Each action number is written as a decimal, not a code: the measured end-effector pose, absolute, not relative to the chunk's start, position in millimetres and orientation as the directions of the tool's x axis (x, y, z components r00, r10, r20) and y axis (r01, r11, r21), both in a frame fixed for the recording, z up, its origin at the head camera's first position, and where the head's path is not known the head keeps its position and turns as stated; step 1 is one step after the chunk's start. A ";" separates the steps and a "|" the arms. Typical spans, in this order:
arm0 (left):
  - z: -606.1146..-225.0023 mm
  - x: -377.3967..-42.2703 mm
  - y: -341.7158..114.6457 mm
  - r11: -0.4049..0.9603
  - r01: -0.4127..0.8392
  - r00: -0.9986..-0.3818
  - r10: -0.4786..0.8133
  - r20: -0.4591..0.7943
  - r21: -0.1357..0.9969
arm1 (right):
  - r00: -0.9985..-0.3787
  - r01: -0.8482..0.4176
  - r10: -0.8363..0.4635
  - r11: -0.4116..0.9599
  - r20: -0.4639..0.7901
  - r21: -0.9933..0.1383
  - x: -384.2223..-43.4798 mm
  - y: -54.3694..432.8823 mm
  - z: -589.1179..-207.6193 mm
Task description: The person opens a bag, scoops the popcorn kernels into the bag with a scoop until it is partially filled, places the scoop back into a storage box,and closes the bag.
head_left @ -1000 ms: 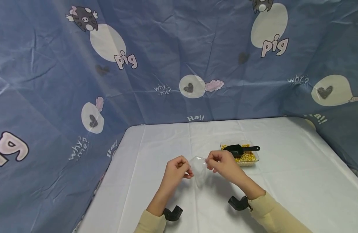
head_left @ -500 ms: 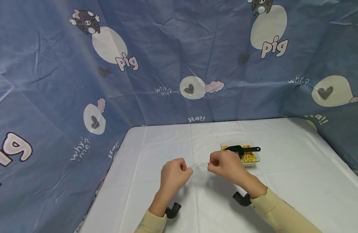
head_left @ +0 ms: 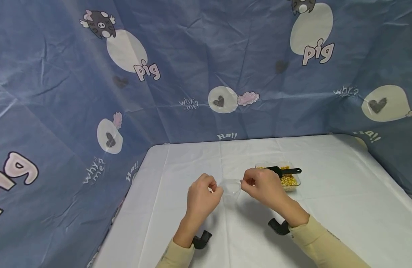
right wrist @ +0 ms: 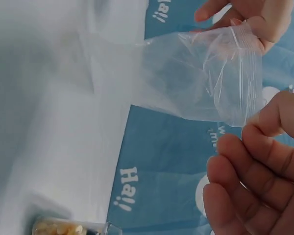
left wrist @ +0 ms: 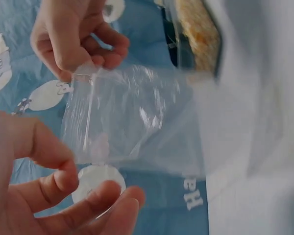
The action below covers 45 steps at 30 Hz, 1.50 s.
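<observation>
A clear zip-top plastic bag (left wrist: 142,117) is stretched between my two hands above the white table. My left hand (head_left: 203,195) pinches one corner of its mouth between thumb and index finger. The opposite corner is pinched by my right hand (head_left: 264,188). In the right wrist view the bag (right wrist: 196,78) shows its zip strip along the mouth, and nothing shows inside it. Behind the right hand stands a clear container (head_left: 291,186) of yellow corn kernels, with a black scoop (head_left: 282,171) lying on top, its handle pointing right; the hand hides part of both.
The white cloth-covered table (head_left: 179,163) reaches back to a blue printed curtain (head_left: 179,74), which also hangs along the left and right sides. A black wrist mount (head_left: 202,240) sits under the left wrist, another black mount (head_left: 279,226) under the right.
Both hands first turned at the wrists, backs coming up, then rose slightly with the bag. The bag's mouth now spans taut between them. The container and scoop stayed put.
</observation>
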<state>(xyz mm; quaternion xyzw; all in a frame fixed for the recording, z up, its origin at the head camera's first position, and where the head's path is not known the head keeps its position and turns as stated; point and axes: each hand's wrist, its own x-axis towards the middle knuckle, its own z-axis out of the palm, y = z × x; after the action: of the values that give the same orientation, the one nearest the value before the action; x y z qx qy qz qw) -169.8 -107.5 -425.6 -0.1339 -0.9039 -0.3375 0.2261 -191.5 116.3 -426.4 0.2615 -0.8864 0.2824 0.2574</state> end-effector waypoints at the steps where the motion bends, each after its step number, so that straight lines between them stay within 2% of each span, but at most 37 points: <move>1: -424.1 -170.2 -107.1 0.701 0.398 -0.872 0.089 0.481 0.592 | -0.743 -0.601 -0.309 0.697 0.593 -0.390 -191.6 116.6 -425.2; 5: -419.3 -172.7 -107.7 0.555 0.366 -0.918 0.081 0.389 0.747 | -0.793 -0.567 -0.287 0.669 0.537 -0.481 -191.5 116.2 -422.1; 9: -420.5 -178.1 -109.1 0.419 0.356 -0.932 0.099 0.348 0.835 | -0.825 -0.541 -0.269 0.628 0.496 -0.559 -191.1 115.7 -419.8; 15: -426.7 -183.8 -111.4 0.120 0.385 -0.912 0.202 0.358 0.915 | -0.858 -0.512 -0.265 0.527 0.440 -0.679 -190.0 115.0 -416.6; 19: -427.8 -184.1 -113.8 0.007 0.372 -0.901 0.244 0.359 0.928 | -0.879 -0.476 -0.254 0.477 0.403 -0.738 -190.1 112.2 -413.7; 30: -436.1 -189.4 -117.7 -0.057 0.355 -0.904 0.232 0.358 0.933 | -0.903 -0.427 -0.237 0.412 0.358 -0.805 -190.5 109.2 -410.0; 36: -442.6 -192.1 -118.0 -0.149 0.378 -0.849 0.338 0.406 0.914 | -0.906 -0.422 -0.221 0.392 0.361 -0.818 -192.1 108.7 -411.1; 40: -444.9 -194.3 -116.7 -0.049 0.398 -0.824 0.419 0.381 0.916 | -0.908 -0.417 -0.215 0.379 0.359 -0.826 -192.4 108.1 -410.3; 45: -447.8 -194.4 -112.7 0.121 0.354 -0.851 0.454 0.265 0.927 | -0.911 -0.410 -0.220 0.374 0.350 -0.832 -192.4 108.0 -410.8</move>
<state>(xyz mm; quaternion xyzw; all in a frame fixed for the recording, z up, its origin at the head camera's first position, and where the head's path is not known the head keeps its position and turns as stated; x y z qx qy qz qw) -194.4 -112.7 -447.8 -0.2701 -0.7476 -0.6053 -0.0415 -192.4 108.0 -410.8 0.1909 -0.8240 0.5257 0.0903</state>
